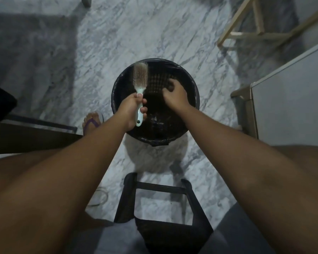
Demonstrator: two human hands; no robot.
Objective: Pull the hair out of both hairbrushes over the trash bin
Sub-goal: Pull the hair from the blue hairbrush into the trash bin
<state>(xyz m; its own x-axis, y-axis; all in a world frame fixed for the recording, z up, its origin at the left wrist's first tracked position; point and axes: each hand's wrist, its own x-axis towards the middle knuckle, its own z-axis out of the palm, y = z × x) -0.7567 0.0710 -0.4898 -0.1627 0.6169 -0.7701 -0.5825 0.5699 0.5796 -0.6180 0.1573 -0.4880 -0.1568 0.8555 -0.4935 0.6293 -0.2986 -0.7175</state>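
Over the left side of the trash bin [195, 83], the left hand [131, 109] holds the pale hairbrush [140, 76] by its handle, with fingers wrapped tight round it. The brush head sticks up past the hand toward the far rim. Near the right rim, the right hand [174, 95] curls its fingers down by a dark clump [170, 83]; I cannot tell if they pinch it.
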